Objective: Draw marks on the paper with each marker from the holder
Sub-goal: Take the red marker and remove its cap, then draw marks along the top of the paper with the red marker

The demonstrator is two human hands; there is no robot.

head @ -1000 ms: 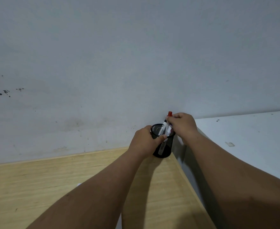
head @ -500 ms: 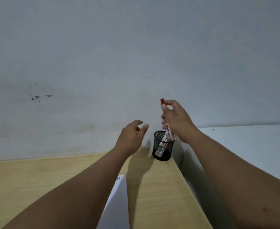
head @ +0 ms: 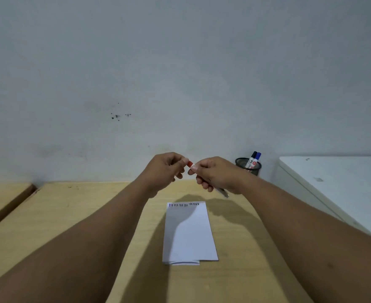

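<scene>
While both hands grip a red marker, the holder keeps two.

We see our two forearms bare to the frame's edge, sleeveless; left hand and right hand wear nothing.

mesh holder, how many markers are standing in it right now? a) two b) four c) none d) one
a: the mesh holder by the wall has two markers poking out, a black-capped marker and a blue-capped marker, while the red-capped marker is out of it, its body in the right hand and its cap pinched by the left hand.
</scene>
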